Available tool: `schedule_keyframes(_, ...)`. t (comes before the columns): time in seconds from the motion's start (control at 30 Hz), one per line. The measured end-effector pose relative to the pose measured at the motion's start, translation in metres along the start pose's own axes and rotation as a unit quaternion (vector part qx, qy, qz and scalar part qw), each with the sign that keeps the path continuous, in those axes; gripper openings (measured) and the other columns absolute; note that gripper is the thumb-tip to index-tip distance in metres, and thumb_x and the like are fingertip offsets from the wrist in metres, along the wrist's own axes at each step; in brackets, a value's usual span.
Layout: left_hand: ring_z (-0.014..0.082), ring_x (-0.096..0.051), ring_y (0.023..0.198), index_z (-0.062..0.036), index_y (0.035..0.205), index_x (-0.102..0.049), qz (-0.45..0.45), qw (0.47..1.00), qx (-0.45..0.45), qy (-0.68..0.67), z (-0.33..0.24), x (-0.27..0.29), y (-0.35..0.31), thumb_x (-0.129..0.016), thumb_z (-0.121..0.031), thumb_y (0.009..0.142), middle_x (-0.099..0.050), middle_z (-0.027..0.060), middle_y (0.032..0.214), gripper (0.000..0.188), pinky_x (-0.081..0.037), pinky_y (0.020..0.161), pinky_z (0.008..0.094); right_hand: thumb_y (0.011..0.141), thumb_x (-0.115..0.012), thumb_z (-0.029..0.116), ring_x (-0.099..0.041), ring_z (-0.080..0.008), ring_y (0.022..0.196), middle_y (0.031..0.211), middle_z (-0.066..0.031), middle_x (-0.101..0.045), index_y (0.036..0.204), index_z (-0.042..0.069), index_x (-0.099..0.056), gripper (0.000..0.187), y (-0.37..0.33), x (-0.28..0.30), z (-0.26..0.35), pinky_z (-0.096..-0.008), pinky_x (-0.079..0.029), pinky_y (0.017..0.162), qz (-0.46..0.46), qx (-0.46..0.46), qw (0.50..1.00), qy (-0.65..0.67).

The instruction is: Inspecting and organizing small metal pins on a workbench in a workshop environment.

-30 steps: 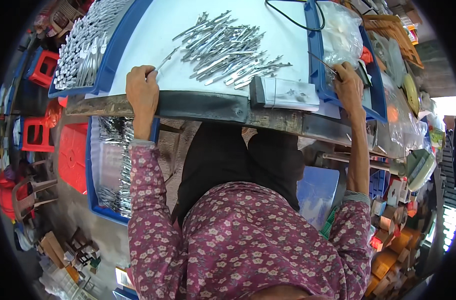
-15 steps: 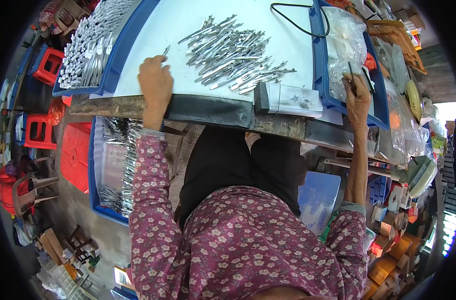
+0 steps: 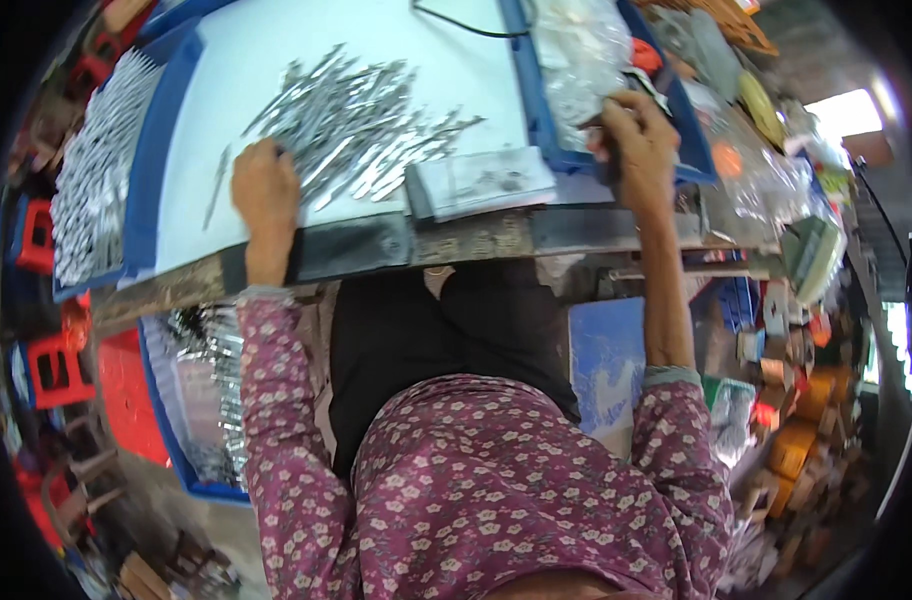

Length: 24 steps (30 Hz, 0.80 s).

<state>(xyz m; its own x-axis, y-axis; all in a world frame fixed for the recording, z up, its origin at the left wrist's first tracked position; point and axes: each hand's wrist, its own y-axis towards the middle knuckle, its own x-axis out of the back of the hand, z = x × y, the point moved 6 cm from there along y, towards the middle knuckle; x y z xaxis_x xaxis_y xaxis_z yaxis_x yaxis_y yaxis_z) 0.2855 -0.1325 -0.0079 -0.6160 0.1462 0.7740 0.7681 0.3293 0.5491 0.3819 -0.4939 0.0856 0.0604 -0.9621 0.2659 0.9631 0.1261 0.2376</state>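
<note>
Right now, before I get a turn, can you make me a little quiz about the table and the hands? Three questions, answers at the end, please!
1. True or false: the pile of silver metal pieces lies on a white surface.

2. The left hand is closest to which of these? A) the clear plastic bag; B) the pile; C) the red stools.

3. Fill in the gap: one thin piece lies by itself to the ____ of the left hand.

Key: 1 true; 2 B; 3 left.
</note>
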Motion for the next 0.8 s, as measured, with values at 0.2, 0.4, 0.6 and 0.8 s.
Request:
schedule_keyframes(0.2, 0.0313, -0.056, 0.077, -0.0018, 0.082, -0.060, -0.055, 0.994, 0.047, -0.082, -0.004, 0.011, -0.003, -0.058, -0.010, 0.076, -0.060, 0.0148, 0.079, 0.010, -0.044, 0.068, 0.0388, 0.081, -0.058, 0.007, -0.051, -0.0070, 0.050, 0.064, -0.0060, -0.058, 0.094, -0.004, -0.054, 0.018, -0.017, -0.030, -0.003, -0.0197, -0.040, 0.044, 0.066, -0.049, 0.995, 0.055)
schedule_keyframes(0.4, 0.0186, -0.057, 0.069, 0.0006, 0.086, -0.059, -0.058, 0.967, 0.094, -0.229, -0.018, 0.031, -0.008, -0.059, -0.008, 0.081, -0.061, 0.0098, 0.078, 0.010, -0.045, 0.063, 0.0291, 0.073, -0.061, 0.004, -0.047, -0.0039, 0.051, 0.064, 0.0010, -0.052, 0.103, 0.001, -0.056, 0.030, -0.023, -0.038, -0.007, -0.0190, -0.037, 0.043, 0.102, -0.005, 0.994, 0.033)
schedule_keyframes(0.6, 0.0094, -0.054, 0.070, 0.0008, 0.087, -0.057, 0.032, 0.873, 0.112, -0.473, -0.070, 0.046, -0.023, -0.056, -0.006, 0.084, -0.059, 0.0031, 0.077, 0.008, -0.043, 0.063, 0.0219, 0.075, -0.061, 0.003, -0.043, -0.0020, 0.056, 0.068, 0.0030, -0.050, 0.107, 0.001, -0.054, 0.032, -0.030, -0.043, -0.003, -0.0172, -0.036, 0.049, 0.129, 0.020, 0.991, -0.002)
schedule_keyframes(0.8, 0.0096, -0.055, 0.068, 0.0003, 0.086, -0.055, 0.143, 0.811, 0.103, -0.558, -0.117, 0.040, -0.042, -0.053, -0.001, 0.083, -0.059, 0.0037, 0.073, 0.004, -0.043, 0.061, 0.0214, 0.079, -0.061, 0.002, -0.043, -0.0029, 0.060, 0.072, 0.0017, -0.050, 0.106, -0.001, -0.049, 0.029, -0.051, -0.047, 0.030, -0.0184, -0.038, 0.053, 0.074, 0.137, 0.982, -0.103)
